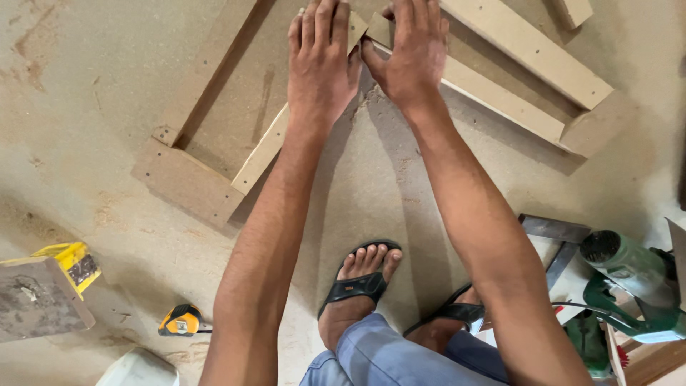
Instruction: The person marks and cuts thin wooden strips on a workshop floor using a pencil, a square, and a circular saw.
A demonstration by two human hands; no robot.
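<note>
Two hands press flat, palms down and fingers stretched out, on the place where two wooden frames meet on the dusty floor: the left hand (319, 61) lies on the corner of the left frame (214, 136), the right hand (414, 50) on the end of the right frame (500, 86), thumbs nearly touching. Neither hand is closed around anything; both simply bear down, so nothing but palm pressure and friction keeps the pieces where they are. Judging from this, the likeliest trouble is slip: the floor (107, 93) under and around the palms is coated in sawdust, and a frame resting on that could skate sideways if the push is uneven, opening the joint directly beneath the thumbs. The far ends of both frames, well away from the hands, are unweighted, so a hard press at the near corner might make them pivot or lift. Fingertips lying across the seam could get pinched if the two pieces shut together. Back toward the body, sandalled feet (357, 286) stand bare-toed just behind the forearms, and a green power tool (629, 279) with its cord sits near the right elbow; drawing that arm back carelessly could snag it. A yellow tape measure (181, 319) lies behind the left arm, clear of the work.
</note>
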